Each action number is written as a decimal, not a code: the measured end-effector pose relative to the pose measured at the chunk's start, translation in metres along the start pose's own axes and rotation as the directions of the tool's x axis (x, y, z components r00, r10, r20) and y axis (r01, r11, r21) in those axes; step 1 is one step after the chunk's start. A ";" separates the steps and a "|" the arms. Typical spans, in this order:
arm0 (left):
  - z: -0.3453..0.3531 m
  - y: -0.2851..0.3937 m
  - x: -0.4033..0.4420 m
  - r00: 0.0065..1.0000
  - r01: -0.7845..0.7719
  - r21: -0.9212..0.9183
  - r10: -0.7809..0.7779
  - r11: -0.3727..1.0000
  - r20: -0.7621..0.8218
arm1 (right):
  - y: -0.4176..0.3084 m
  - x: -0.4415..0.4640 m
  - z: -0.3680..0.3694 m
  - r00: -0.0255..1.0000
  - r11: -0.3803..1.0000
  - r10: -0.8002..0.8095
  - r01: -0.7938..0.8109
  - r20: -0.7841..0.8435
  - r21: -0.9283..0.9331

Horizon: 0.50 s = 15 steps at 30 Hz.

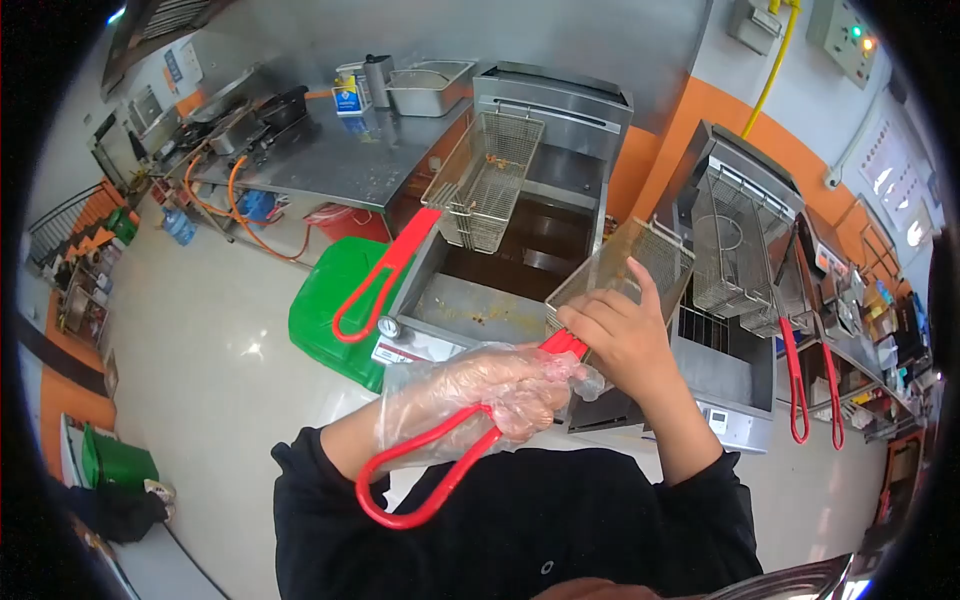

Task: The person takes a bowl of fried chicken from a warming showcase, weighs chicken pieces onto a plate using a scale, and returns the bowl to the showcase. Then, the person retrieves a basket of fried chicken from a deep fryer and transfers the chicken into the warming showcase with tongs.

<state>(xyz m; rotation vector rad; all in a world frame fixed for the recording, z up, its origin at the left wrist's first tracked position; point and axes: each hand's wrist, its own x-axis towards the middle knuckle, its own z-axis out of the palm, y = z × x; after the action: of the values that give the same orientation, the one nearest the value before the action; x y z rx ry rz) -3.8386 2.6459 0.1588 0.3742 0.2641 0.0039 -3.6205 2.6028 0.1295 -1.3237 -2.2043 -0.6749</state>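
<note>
My left hand [500, 395], in a clear plastic glove, is wrapped round the red handle [420, 510] of a wire fry basket [625, 265]. My bare right hand [625, 335] lies at the near end of that basket, where the handle joins it; its index finger points up and the other fingers are bent against the basket. The basket is held at the right side of an open fryer [440, 300] with dark oil. A second wire basket [490, 180], its red handle pointing down-left, rests over the fryer with a few brown bits inside.
A green bin [335, 300] stands left of the fryer. Another fryer [715, 370] on the right has baskets [725, 240] with red handles sticking out. A steel table [350, 160] at the back left holds a metal container [430, 90]. Orange hoses [235, 200] hang beneath.
</note>
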 end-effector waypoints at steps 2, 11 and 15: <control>-0.016 0.012 -0.003 0.999 -0.020 0.085 0.018 0.996 0.029 | -0.001 0.015 0.011 1.000 1.000 0.005 -0.004 0.020 -0.018; -0.062 0.054 0.045 0.952 -0.296 0.177 0.305 0.939 -0.022 | 0.056 0.067 0.090 0.984 0.986 -0.144 0.134 -0.107 -0.098; -0.080 0.072 0.066 0.925 -0.377 0.130 0.379 0.917 0.008 | 0.084 0.078 0.118 0.971 0.972 -0.212 0.197 -0.114 -0.129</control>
<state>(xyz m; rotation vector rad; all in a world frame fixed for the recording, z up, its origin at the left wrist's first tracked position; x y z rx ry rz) -3.7918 2.7454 0.0960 0.5509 0.2058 0.3737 -3.5955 2.7632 0.1021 -1.0828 -2.2453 -0.9512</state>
